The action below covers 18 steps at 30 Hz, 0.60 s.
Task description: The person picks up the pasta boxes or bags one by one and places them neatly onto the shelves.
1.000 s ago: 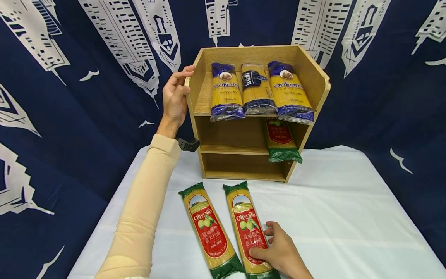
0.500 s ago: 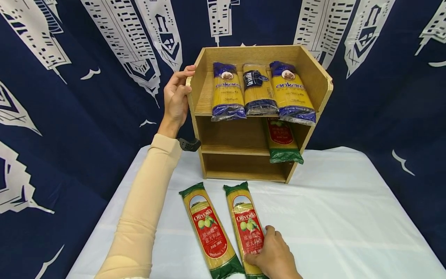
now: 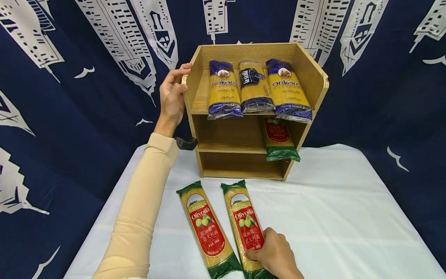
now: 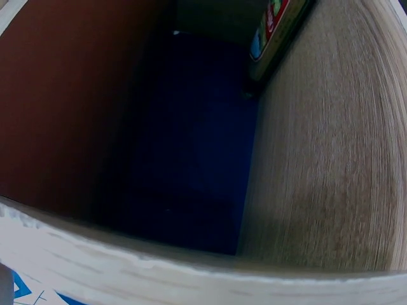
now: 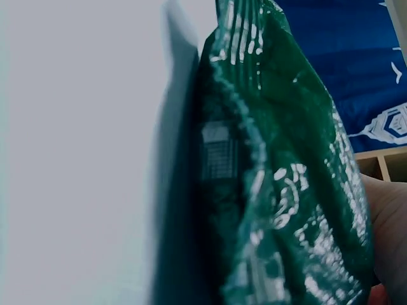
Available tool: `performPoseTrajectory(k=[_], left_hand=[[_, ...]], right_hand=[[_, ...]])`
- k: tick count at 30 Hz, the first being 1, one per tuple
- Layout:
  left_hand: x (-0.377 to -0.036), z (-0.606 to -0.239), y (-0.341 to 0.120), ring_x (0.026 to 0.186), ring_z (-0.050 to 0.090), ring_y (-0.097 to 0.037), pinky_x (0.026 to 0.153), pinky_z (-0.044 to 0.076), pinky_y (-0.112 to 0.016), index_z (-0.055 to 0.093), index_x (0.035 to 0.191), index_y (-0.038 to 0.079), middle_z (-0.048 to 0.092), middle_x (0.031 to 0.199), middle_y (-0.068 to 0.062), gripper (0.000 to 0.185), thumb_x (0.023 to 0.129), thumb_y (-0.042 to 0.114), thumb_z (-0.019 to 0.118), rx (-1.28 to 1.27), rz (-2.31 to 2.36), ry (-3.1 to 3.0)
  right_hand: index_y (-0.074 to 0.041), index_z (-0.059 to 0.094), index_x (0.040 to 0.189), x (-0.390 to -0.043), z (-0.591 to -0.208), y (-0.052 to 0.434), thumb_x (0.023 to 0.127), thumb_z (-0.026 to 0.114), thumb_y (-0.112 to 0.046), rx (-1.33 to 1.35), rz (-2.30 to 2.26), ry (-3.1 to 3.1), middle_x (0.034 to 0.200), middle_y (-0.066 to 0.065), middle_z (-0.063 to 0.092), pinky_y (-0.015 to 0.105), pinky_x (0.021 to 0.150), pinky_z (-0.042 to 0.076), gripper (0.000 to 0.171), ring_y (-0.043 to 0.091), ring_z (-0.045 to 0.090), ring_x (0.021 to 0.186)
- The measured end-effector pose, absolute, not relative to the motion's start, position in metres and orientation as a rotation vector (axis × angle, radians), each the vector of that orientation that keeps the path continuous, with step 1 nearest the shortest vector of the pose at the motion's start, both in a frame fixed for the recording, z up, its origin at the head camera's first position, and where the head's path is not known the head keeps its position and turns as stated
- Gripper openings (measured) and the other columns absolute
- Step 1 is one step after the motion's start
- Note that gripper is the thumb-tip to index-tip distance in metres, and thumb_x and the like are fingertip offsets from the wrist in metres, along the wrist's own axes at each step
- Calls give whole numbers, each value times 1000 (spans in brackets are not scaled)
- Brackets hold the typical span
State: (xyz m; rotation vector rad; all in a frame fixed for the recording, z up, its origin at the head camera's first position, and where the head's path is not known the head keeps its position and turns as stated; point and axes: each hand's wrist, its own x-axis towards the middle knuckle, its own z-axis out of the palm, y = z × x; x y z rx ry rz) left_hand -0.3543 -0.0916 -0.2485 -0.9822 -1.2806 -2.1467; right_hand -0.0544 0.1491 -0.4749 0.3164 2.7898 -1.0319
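Head view: my left hand [image 3: 173, 97] grips the upper left edge of the wooden rack [image 3: 315, 83], thumb in front and fingers wrapped round the side panel, bracing it. My right hand [image 3: 275, 255] curls round the near end of the right-hand Olivoila spaghetti pack [image 3: 244, 224], which lies flat on the white tablecloth [image 3: 341, 217] at 6 o'clock of the rack, just beside a second Olivoila pack [image 3: 205, 228] at its 9 o'clock. To lift it well, I judge the grasp should sit further toward mid-length so the long pack does not sag or tip. Left wrist view: only the rack's wood grain [image 4: 331, 159] and dark interior show; my hand is not visible here. Right wrist view: the green crimped end of the pack [image 5: 280, 190] fills the frame, a finger [image 5: 388, 222] pressed against it at 3 o'clock, raised slightly off the cloth.
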Motion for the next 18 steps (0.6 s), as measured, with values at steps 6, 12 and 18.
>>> performPoseTrajectory(k=[6,12,18], left_hand=[[-355,-247,-91,133,50,-29,112,37,-36,69,103,6,62,128,-18,31,76,6,53,-982,-2148,-1280],[-354,-248,-91,132,51,-29,110,38,-35,70,102,7,64,127,-16,31,76,5,52,-972,-2168,-1268],[-354,-248,-92,133,50,-29,112,37,-36,70,102,8,62,129,-20,32,76,5,52,-973,-2145,-1287]], right_hand=[[-1,63,84,-57,-481,157,60,89,-24,295,-1229,2675,68,5,59,33,53,48,43,19,55,61],[8,63,97,-56,-491,166,70,84,-14,308,-1524,2348,77,9,65,34,59,52,41,20,60,67],[14,60,106,-54,-500,175,74,75,-3,129,-1776,2079,83,11,69,32,67,55,39,20,66,75]])
